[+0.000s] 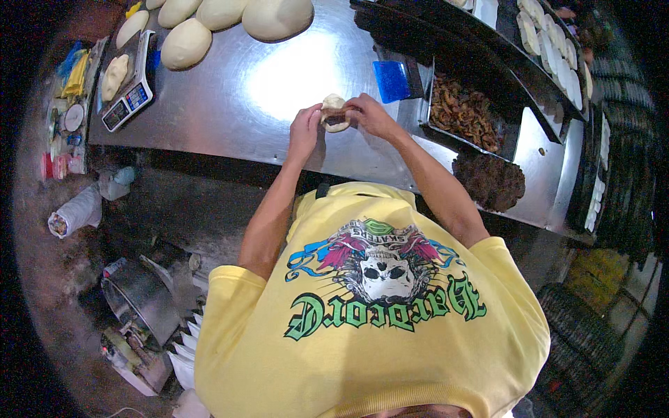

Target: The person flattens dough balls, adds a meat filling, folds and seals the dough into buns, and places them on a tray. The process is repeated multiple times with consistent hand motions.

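A small flattened piece of pale dough [333,100] lies on the steel worktable [219,120] in front of me. Across its middle runs a brown strip of filling [337,112], with darker brown filling beneath it. My right hand [372,116] pinches the right end of the strip between thumb and fingers. At the opposite side, my left hand [305,129] has its fingertips at the left edge of the dough and strip; its exact hold is too small to make out. Right of the hands lies a blue dough scraper [392,82].
A metal tray of brown strips [462,115] stands to the right, beside a dark brown mound [488,180]. Raised trays hold white dough pieces [549,47]. Several dough balls [186,44] sit at the far left, near a digital scale [128,104] bearing dough [115,77].
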`<act>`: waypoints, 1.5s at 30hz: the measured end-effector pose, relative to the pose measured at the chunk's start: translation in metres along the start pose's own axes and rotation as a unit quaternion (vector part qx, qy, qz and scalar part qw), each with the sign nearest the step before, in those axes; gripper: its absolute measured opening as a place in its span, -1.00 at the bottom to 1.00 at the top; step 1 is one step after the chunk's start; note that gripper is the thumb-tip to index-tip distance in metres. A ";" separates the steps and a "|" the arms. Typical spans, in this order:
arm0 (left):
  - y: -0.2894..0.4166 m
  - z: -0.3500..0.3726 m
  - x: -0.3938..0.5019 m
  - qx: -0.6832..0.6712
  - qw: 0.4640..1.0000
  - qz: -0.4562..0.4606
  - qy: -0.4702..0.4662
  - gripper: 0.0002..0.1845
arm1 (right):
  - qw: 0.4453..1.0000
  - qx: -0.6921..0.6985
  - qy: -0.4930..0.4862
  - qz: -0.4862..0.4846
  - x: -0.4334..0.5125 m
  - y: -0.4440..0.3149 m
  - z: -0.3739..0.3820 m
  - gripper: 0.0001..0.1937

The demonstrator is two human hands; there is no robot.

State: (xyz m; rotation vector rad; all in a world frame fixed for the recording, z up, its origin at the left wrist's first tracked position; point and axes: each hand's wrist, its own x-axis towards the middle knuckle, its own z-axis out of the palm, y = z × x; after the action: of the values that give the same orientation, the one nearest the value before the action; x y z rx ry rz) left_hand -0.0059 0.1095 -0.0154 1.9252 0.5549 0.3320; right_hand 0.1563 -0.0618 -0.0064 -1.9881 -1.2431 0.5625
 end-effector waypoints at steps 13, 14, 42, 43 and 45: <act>-0.033 0.016 0.023 0.191 0.956 0.218 -0.039 -0.82 | 0.998 0.007 0.046 0.031 0.002 -0.004 0.021 -0.79; -0.030 0.016 0.024 0.192 0.956 0.219 -0.035 -0.83 | 0.997 0.026 0.042 0.057 0.001 -0.003 0.017 -0.81; -0.023 -0.001 0.017 0.058 0.989 0.125 -0.055 -0.74 | 0.988 0.047 0.119 0.087 -0.023 0.020 0.010 -0.83; -0.015 -0.003 0.015 0.029 0.992 0.113 -0.052 -0.73 | 0.988 0.078 0.096 0.091 -0.022 0.012 0.017 -0.84; -0.009 -0.008 0.012 0.019 0.992 0.111 -0.058 -0.69 | 0.989 0.103 0.070 0.075 -0.019 -0.008 0.028 -0.84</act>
State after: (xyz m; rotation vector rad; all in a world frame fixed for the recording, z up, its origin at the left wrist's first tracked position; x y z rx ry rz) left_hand -0.0016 0.1250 -0.0208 2.0340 0.2733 0.3504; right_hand 0.1243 -0.0671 -0.0189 -1.9213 -0.9170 0.5878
